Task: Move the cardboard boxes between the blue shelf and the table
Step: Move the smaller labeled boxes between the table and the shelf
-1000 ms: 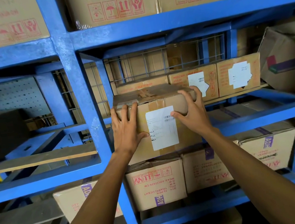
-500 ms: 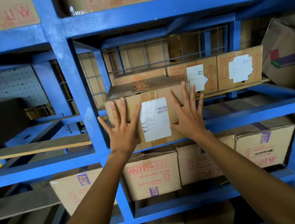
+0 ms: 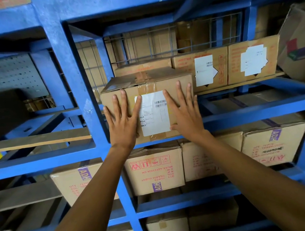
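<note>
Both grips flat, fingers straight: left hand [image 3: 122, 122], right hand [image 3: 184, 111] press cardboard box [image 3: 146, 86] at blue shelf [image 3: 243, 112] front edge.

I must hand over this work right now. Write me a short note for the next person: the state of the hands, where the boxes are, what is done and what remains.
Left hand: open, flat on the front of the labelled box, fingers straight.
Right hand: open, flat on the same face, right of the white label.
The box sits on the middle level of the blue shelf, beside the upright post, in front of a row of other boxes.
Done: box is on the shelf.
Left: how far in it sits cannot be told; push it to the row if needed. No table in view.
</note>
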